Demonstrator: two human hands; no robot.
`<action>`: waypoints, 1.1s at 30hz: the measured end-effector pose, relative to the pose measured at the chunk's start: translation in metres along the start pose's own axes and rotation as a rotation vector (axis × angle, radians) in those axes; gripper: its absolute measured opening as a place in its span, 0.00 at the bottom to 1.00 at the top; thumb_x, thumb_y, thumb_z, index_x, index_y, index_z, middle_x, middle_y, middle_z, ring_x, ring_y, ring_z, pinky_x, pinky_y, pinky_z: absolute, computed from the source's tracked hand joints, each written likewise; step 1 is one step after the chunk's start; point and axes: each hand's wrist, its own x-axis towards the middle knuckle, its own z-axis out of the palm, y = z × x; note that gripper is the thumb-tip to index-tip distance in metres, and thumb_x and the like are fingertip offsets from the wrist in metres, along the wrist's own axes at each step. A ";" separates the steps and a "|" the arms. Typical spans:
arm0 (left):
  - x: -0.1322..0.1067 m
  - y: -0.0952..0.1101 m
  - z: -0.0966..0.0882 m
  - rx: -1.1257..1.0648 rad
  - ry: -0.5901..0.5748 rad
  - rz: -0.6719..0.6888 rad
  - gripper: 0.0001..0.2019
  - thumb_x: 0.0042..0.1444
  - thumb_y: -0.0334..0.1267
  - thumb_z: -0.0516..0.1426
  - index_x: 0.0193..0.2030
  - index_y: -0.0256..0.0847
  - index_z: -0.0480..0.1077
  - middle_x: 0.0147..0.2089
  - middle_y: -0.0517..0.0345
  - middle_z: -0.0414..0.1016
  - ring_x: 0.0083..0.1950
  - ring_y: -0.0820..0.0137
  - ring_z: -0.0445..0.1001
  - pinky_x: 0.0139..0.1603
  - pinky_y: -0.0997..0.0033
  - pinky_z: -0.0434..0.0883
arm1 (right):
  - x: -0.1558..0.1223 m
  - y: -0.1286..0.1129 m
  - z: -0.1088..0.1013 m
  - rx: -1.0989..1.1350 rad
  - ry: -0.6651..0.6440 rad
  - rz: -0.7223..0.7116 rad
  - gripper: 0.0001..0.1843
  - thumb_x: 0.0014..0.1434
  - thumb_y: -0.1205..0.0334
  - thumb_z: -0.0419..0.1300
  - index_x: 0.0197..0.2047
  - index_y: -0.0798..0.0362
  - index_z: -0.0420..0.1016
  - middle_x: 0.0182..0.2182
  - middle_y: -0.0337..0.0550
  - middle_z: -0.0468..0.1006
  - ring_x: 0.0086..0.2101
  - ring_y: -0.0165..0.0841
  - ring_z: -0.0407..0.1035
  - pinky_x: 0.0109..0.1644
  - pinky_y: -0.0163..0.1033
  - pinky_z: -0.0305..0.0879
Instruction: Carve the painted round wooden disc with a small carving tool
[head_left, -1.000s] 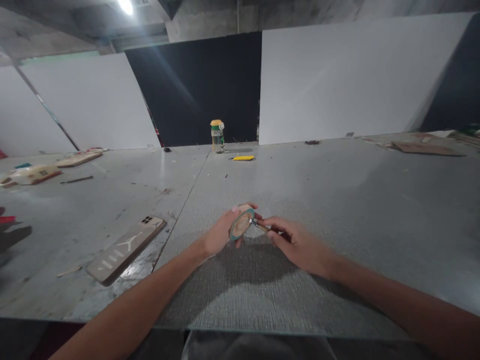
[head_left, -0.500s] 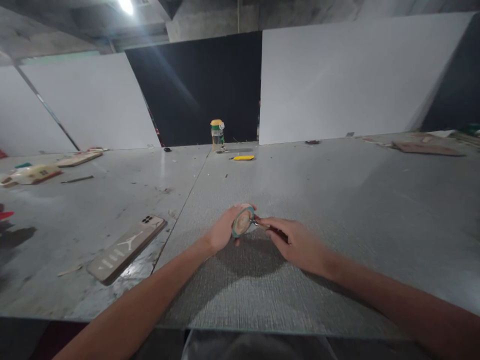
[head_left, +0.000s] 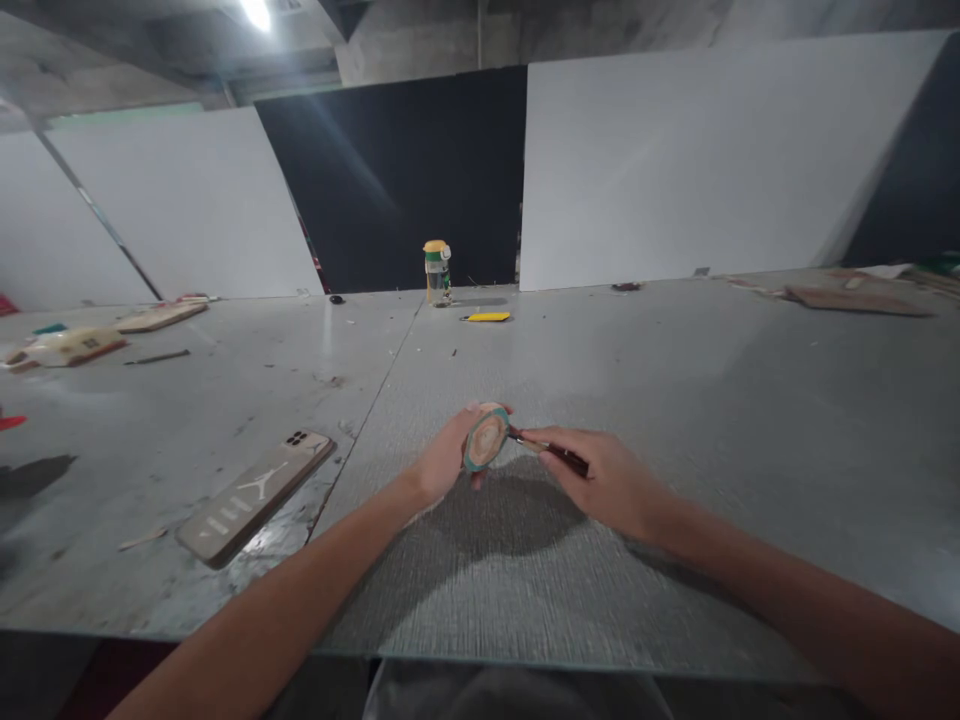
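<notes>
My left hand (head_left: 442, 462) grips a small round disc (head_left: 487, 440) with a teal rim and a tan, ringed face, tilted up toward me. Its fingers wrap behind the disc, so most of them are hidden. In my right hand (head_left: 600, 475) is a slim carving tool (head_left: 559, 456) with a dark reddish-brown handle, held like a pen. The tool's front end is at the right edge of the disc; whether it touches cannot be made out. Both hands are just above the grey tabletop (head_left: 480, 600), casting a shadow on it.
A phone in a printed case (head_left: 255, 500) lies left of my forearm. Farther back are a yellow utility knife (head_left: 487, 317) and a yellow-lidded bottle (head_left: 436, 272). A thin tool (head_left: 157, 357) and a cream-coloured bottle (head_left: 67, 347) lie at far left. Boards (head_left: 859, 300) rest at far right.
The carving tool has shifted from the disc's face to its right edge, and its handle shows more in my right hand. My left hand keeps hold of the disc, nearly in place.
</notes>
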 end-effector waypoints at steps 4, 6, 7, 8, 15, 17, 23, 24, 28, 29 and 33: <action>0.000 0.001 0.001 0.022 0.002 0.011 0.30 0.61 0.59 0.41 0.51 0.35 0.68 0.30 0.57 0.66 0.21 0.77 0.60 0.17 0.78 0.60 | 0.000 0.000 0.001 -0.010 -0.017 0.023 0.19 0.64 0.63 0.51 0.54 0.53 0.76 0.39 0.48 0.83 0.30 0.35 0.75 0.35 0.38 0.69; -0.001 0.002 0.001 0.048 -0.005 0.017 0.30 0.61 0.59 0.41 0.52 0.35 0.68 0.29 0.57 0.66 0.21 0.77 0.60 0.17 0.77 0.60 | 0.000 0.001 0.002 0.004 -0.014 0.020 0.19 0.63 0.64 0.51 0.54 0.53 0.76 0.41 0.48 0.82 0.33 0.36 0.76 0.37 0.39 0.69; -0.002 0.002 0.001 0.059 -0.012 0.016 0.31 0.61 0.59 0.41 0.53 0.35 0.67 0.29 0.57 0.66 0.21 0.77 0.60 0.18 0.77 0.61 | 0.000 0.001 0.003 0.018 -0.014 0.015 0.18 0.63 0.64 0.51 0.53 0.52 0.75 0.43 0.48 0.82 0.36 0.37 0.76 0.39 0.40 0.70; -0.003 0.003 0.001 0.067 -0.023 0.013 0.31 0.61 0.59 0.41 0.54 0.36 0.67 0.30 0.57 0.67 0.21 0.77 0.60 0.18 0.76 0.61 | 0.000 0.001 0.003 0.036 -0.012 0.008 0.18 0.63 0.65 0.51 0.53 0.52 0.75 0.45 0.47 0.81 0.38 0.37 0.76 0.41 0.40 0.69; -0.005 0.003 0.000 0.037 -0.080 -0.029 0.29 0.61 0.58 0.42 0.55 0.37 0.66 0.38 0.53 0.70 0.22 0.78 0.61 0.18 0.76 0.62 | -0.003 -0.003 0.004 0.103 -0.057 0.030 0.17 0.64 0.64 0.50 0.52 0.52 0.76 0.45 0.48 0.81 0.38 0.37 0.75 0.41 0.40 0.69; -0.006 0.003 0.001 0.042 -0.082 -0.045 0.29 0.61 0.58 0.43 0.55 0.38 0.66 0.40 0.52 0.71 0.22 0.78 0.61 0.18 0.76 0.62 | -0.004 -0.003 0.004 0.095 -0.061 0.037 0.17 0.64 0.64 0.50 0.52 0.51 0.76 0.45 0.47 0.81 0.36 0.36 0.75 0.39 0.39 0.68; -0.006 0.006 0.003 -0.009 -0.071 -0.030 0.29 0.61 0.58 0.42 0.54 0.35 0.67 0.39 0.51 0.72 0.20 0.78 0.62 0.17 0.76 0.62 | -0.002 -0.005 0.004 0.071 -0.059 0.052 0.17 0.64 0.64 0.50 0.52 0.53 0.75 0.37 0.46 0.82 0.28 0.32 0.71 0.32 0.35 0.64; -0.006 0.006 0.002 -0.022 -0.074 -0.037 0.29 0.61 0.57 0.42 0.53 0.35 0.67 0.38 0.51 0.72 0.20 0.78 0.62 0.17 0.76 0.62 | -0.001 -0.005 0.003 0.077 -0.063 0.052 0.17 0.64 0.64 0.50 0.52 0.54 0.75 0.36 0.46 0.81 0.27 0.32 0.70 0.31 0.35 0.63; -0.005 0.010 -0.001 -0.111 -0.092 -0.052 0.29 0.61 0.54 0.42 0.54 0.32 0.68 0.41 0.47 0.75 0.19 0.77 0.65 0.17 0.75 0.64 | -0.001 -0.005 0.003 0.120 -0.062 0.064 0.17 0.65 0.62 0.50 0.53 0.54 0.73 0.39 0.47 0.81 0.30 0.33 0.70 0.33 0.36 0.64; -0.004 0.010 -0.002 -0.141 -0.105 -0.046 0.29 0.61 0.54 0.42 0.54 0.32 0.68 0.43 0.45 0.75 0.20 0.76 0.66 0.17 0.75 0.64 | -0.001 -0.005 0.003 0.138 -0.058 0.062 0.17 0.65 0.62 0.50 0.53 0.53 0.73 0.39 0.47 0.81 0.31 0.33 0.71 0.34 0.37 0.64; -0.003 0.009 -0.005 -0.223 -0.157 -0.026 0.31 0.62 0.54 0.41 0.57 0.30 0.66 0.47 0.40 0.74 0.22 0.74 0.68 0.17 0.74 0.65 | -0.003 -0.004 0.003 0.183 -0.047 0.044 0.17 0.65 0.60 0.50 0.52 0.53 0.73 0.37 0.46 0.81 0.32 0.34 0.71 0.33 0.37 0.64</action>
